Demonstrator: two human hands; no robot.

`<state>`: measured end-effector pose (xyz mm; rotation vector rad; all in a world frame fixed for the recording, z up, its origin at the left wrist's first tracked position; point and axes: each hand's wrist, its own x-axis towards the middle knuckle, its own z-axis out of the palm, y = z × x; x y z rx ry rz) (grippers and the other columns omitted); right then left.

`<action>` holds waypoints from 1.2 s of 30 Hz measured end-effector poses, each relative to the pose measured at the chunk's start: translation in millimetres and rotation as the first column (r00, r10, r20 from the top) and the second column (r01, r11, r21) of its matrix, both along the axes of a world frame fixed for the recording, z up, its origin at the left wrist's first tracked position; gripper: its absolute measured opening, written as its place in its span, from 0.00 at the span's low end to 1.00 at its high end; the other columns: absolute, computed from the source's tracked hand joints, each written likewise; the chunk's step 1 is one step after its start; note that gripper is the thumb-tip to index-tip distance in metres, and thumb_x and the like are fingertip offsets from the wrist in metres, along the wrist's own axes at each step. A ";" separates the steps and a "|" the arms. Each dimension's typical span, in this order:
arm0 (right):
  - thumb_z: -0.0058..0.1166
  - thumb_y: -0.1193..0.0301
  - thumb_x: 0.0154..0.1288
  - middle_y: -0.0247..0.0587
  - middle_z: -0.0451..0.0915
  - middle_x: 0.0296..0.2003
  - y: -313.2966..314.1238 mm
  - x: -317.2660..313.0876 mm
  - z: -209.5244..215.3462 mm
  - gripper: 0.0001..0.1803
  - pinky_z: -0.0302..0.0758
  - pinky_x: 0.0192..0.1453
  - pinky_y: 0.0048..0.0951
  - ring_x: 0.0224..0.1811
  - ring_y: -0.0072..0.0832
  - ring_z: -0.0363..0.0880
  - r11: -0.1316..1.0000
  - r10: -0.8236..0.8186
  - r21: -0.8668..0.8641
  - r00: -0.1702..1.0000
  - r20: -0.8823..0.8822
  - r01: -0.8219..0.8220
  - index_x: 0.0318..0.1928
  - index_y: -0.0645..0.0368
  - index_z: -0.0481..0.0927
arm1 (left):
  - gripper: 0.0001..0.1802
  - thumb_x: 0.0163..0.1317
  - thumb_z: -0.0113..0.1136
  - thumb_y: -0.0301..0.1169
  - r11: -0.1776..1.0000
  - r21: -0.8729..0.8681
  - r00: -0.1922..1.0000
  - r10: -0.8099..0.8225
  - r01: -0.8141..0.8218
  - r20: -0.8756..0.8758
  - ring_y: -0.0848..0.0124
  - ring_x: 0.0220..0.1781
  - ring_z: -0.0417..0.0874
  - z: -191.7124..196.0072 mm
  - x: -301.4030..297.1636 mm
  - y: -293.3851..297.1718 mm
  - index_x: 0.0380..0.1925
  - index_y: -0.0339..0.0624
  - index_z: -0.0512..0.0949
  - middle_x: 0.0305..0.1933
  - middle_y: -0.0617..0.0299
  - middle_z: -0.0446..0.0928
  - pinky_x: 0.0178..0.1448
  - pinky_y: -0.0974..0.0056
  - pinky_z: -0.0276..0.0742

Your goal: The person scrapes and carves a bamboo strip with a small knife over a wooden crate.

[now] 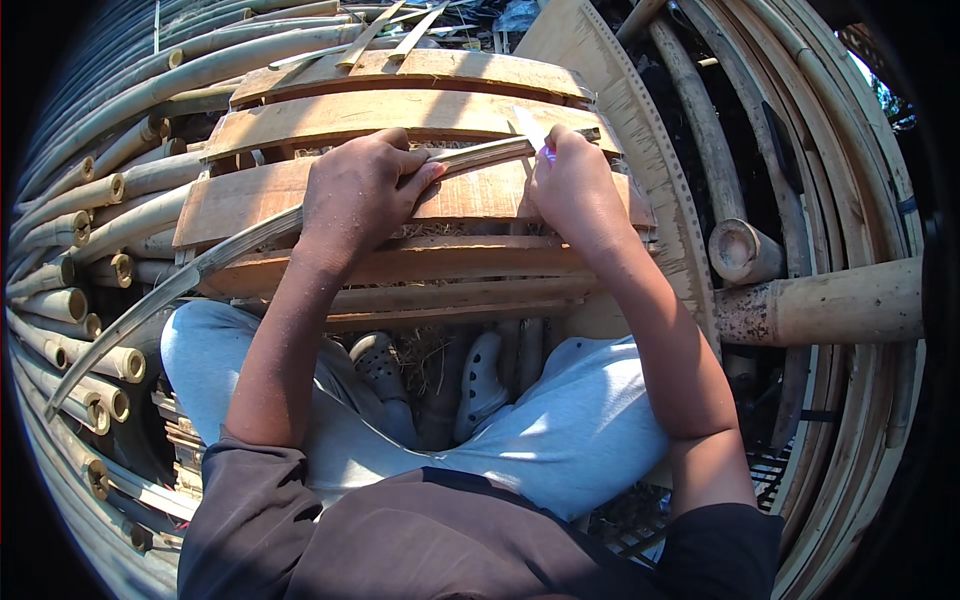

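A long split bamboo strip (237,243) slants from the lower left up across the slatted wooden bench (262,205) in front of me. My left hand (358,185) is closed around the strip, its thumb lying along it. At the strip's far right end, my right hand (578,187) is closed on a knife (527,126). The pale, glaring blade points up and away beside the strip, and a bit of purple shows at the fingers. Most of the knife's handle is hidden in the hand. Where the edge meets the bamboo, I cannot tell.
Many bamboo poles (130,365) are stacked on the left. A curved wooden board (655,150) borders the bench's right side. Beyond it lie a thick bamboo pole (840,303) and long split lengths (850,430). Thin offcuts (415,32) rest at the bench's far edge.
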<state>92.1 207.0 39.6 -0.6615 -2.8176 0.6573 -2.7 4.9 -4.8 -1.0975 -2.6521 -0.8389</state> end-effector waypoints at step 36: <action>0.54 0.72 0.71 0.74 0.82 0.37 -16.7 2.6 4.5 0.13 0.80 0.53 0.51 0.45 0.63 0.85 0.973 0.060 -0.222 0.998 -0.009 -0.061 0.45 0.74 0.78 | 0.15 0.67 0.67 0.48 1.000 0.009 1.000 -0.014 0.014 0.024 0.58 0.36 0.86 -2.0 -0.1 1.7 0.44 0.52 0.91 0.33 0.59 0.82 0.42 0.55 0.79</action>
